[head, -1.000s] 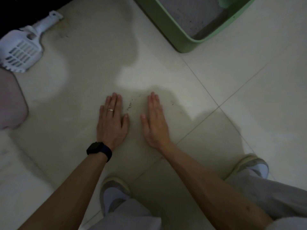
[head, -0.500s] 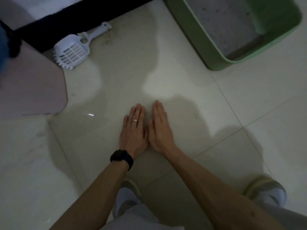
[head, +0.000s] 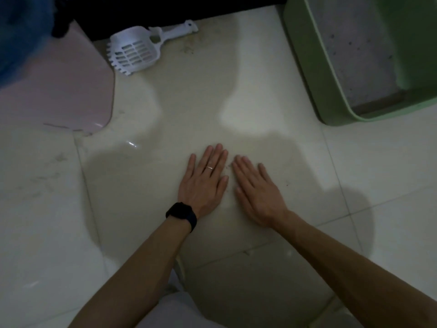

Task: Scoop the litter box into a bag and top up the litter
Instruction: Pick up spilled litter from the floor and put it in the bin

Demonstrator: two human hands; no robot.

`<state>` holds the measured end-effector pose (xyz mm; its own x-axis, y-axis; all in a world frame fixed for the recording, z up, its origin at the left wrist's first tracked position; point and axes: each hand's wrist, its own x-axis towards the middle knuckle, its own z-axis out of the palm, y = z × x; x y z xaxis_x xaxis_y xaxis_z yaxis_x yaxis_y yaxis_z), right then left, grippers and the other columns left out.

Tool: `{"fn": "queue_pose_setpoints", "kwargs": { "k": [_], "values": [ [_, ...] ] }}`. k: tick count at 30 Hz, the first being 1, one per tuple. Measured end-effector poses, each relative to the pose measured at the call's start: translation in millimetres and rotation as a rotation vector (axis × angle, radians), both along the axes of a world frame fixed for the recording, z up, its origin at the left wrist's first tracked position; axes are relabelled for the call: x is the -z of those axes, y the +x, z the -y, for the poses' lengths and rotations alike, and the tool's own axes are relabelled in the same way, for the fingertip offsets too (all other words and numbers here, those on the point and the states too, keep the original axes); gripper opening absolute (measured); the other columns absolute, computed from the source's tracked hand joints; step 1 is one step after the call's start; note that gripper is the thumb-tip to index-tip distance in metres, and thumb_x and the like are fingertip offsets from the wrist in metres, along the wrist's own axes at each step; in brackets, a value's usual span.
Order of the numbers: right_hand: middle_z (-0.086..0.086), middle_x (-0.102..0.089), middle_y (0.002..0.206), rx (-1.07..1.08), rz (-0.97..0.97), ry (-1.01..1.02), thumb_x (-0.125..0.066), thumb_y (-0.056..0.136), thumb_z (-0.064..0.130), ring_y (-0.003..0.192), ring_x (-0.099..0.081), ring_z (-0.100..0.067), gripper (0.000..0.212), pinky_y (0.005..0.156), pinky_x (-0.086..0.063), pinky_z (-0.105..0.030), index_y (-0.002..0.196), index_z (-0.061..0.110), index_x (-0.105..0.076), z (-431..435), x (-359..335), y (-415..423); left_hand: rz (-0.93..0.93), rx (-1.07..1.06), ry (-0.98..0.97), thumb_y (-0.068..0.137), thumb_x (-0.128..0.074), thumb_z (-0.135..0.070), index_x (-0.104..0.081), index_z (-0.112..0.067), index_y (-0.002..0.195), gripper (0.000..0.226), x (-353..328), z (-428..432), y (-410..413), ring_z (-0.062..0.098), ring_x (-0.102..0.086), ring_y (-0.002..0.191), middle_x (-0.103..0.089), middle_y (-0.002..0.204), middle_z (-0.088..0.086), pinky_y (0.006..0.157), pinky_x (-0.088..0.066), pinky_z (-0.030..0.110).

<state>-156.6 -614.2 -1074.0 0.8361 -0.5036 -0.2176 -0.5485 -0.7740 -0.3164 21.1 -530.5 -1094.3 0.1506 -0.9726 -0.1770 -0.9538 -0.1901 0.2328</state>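
My left hand (head: 203, 183) and my right hand (head: 256, 192) lie flat, palms down, on the pale tiled floor, a small gap between them, holding nothing. A ring and a black wristband are on the left. The green litter box (head: 314, 74) stands at the upper right with grey litter (head: 354, 43) inside. A white slotted litter scoop (head: 134, 52) lies on the floor at the upper left of my hands, handle pointing right. No bag is clearly visible.
A pink rounded object (head: 59, 91) sits at the left with something blue (head: 21, 31) above it. A dark strip (head: 165, 13) runs along the top. A few crumbs of litter lie on the tile between my hands.
The view has swung left and up, so the scoop and the pink object are nearer the middle. My hands came together, then parted slightly again; both stay flat on the floor.
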Motion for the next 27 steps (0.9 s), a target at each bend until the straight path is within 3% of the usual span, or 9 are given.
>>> {"fn": "queue_pose_setpoints", "kwargs": {
  "k": [4, 8, 14, 21, 27],
  "values": [
    [-0.009, -0.021, 0.161, 0.002, 0.167, 0.023, -0.036, 0.104, 0.030, 0.151, -0.015, -0.019, 0.055, 0.123, -0.017, -0.040, 0.153, 0.005, -0.029, 16.0, -8.6, -7.1, -0.033, 0.058, -0.038, 0.105, -0.021, -0.038, -0.020, -0.021, 0.157, 0.055, -3.9, 6.8, 3.1, 0.019, -0.008, 0.152, -0.010, 0.165, 0.001, 0.121, -0.011, 0.049],
    [-0.011, -0.026, 0.160, 0.219, 0.056, -0.099, -0.039, 0.099, 0.054, 0.149, -0.021, -0.026, 0.067, 0.122, -0.018, -0.038, 0.152, 0.014, -0.035, 38.2, -10.7, -11.0, -0.137, 0.106, -0.112, 0.102, -0.033, -0.043, -0.040, -0.024, 0.150, 0.053, -17.5, -2.5, 12.4, 0.023, -0.023, 0.149, -0.025, 0.162, 0.005, 0.121, -0.018, 0.046],
    [-0.009, -0.027, 0.159, 0.182, -0.016, -0.105, -0.042, 0.087, 0.074, 0.142, -0.028, -0.031, 0.078, 0.115, -0.024, -0.044, 0.151, 0.029, -0.037, 21.9, -8.5, -5.5, -0.070, 0.080, -0.172, 0.087, -0.054, -0.069, -0.045, -0.019, 0.148, 0.080, -14.9, -19.6, 28.5, 0.025, -0.043, 0.135, -0.044, 0.151, 0.005, 0.113, -0.032, 0.041],
    [-0.006, -0.046, 0.140, 0.169, 0.038, -0.154, -0.052, 0.081, 0.076, 0.123, -0.042, -0.029, 0.073, 0.097, -0.038, -0.041, 0.141, 0.034, -0.051, 30.7, -10.8, 10.2, -0.249, -0.195, -0.318, 0.081, -0.075, -0.047, -0.075, -0.029, 0.112, 0.036, -11.2, 5.4, 23.8, 0.022, -0.055, 0.108, -0.066, 0.116, -0.002, 0.092, -0.041, 0.036],
    [-0.004, -0.061, 0.118, 0.277, 0.296, -0.111, -0.066, 0.086, 0.056, 0.100, -0.052, -0.025, 0.044, 0.083, -0.049, -0.039, 0.118, 0.027, -0.072, 30.5, 0.8, 22.1, -0.256, -0.110, -0.316, 0.081, -0.075, -0.046, -0.079, -0.036, 0.099, 0.021, -13.2, 15.9, 32.7, 0.019, -0.049, 0.099, -0.065, 0.105, -0.006, 0.077, -0.042, 0.030]
  ]
}}
